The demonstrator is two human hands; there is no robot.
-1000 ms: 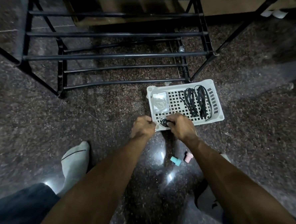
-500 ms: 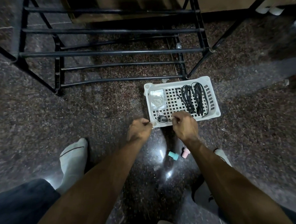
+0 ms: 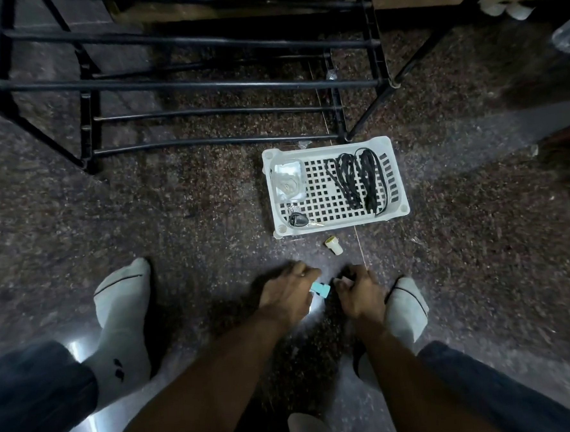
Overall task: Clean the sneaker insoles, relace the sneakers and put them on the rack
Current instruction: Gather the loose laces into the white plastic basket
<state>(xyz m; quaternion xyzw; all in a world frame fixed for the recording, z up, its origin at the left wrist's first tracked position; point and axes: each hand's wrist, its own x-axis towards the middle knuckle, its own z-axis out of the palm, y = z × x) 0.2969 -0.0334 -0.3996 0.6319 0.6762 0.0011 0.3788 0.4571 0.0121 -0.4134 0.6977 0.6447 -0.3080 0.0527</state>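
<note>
My left hand (image 3: 286, 294) is low over the floor, its fingertips closed on the left end of a small teal piece (image 3: 321, 288). Just right of that piece is my right hand (image 3: 358, 291), with curled fingers; motion blur hides whether it holds anything. Ahead stands a white perforated basket (image 3: 341, 227) holding black laces (image 3: 358, 178), a clear plastic packet (image 3: 288, 182) and a black key fob (image 3: 298, 220). The black metal shoe rack (image 3: 202, 82) stands behind it with nothing on its bars. A grey shape (image 3: 303, 428), maybe a sneaker, shows at the bottom edge.
A small cream cap-like piece (image 3: 333, 245) lies on the dark speckled floor between the basket and my hands. My socked left foot (image 3: 122, 312) and right foot (image 3: 407, 305) flank my hands. A second black frame (image 3: 433, 39) rises at the right.
Both hands have pulled back from the basket's near rim to the teal piece on the floor. The key fob now lies in the basket, and a cream piece has come into view.
</note>
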